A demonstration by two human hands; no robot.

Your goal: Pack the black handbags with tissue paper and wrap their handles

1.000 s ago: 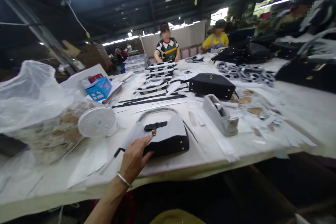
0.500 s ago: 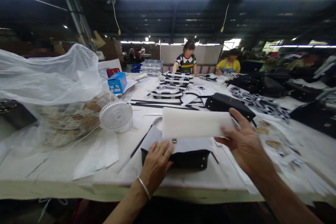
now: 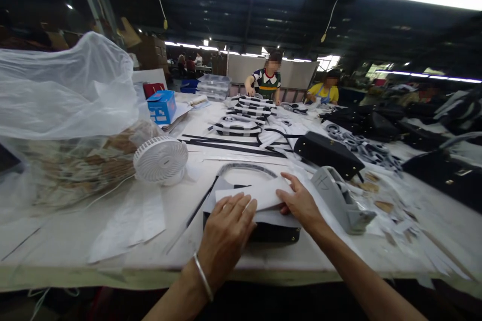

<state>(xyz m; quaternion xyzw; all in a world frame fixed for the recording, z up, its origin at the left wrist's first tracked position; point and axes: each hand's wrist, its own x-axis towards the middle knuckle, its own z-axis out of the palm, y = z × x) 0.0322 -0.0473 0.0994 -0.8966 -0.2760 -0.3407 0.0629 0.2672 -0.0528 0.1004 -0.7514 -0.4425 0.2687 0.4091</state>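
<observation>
A black handbag (image 3: 278, 233) lies in front of me, with pale wrapping over its top and a covered handle (image 3: 246, 166) arching behind. Across it rests a white sheet (image 3: 263, 194), paper or thin foam. My right hand (image 3: 297, 200) pinches the sheet's right end between thumb and fingers. Stretched flat, the fingers of my left hand (image 3: 229, 225) press on the sheet's left part and the bag's front. The bag's clasp is hidden under the sheet.
A grey tape dispenser (image 3: 339, 198) stands right of the bag, a second black bag (image 3: 327, 153) behind it. Left are a white fan (image 3: 161, 159), a clear plastic sack (image 3: 86, 160) and a blue box (image 3: 161, 106). Across the table (image 3: 203, 251), two people work near striped wrapped pieces (image 3: 241, 125).
My right hand has brought the white sheet down and left onto the bag, covering its clasp. The tape dispenser shows now. My view has tilted and shifted slightly.
</observation>
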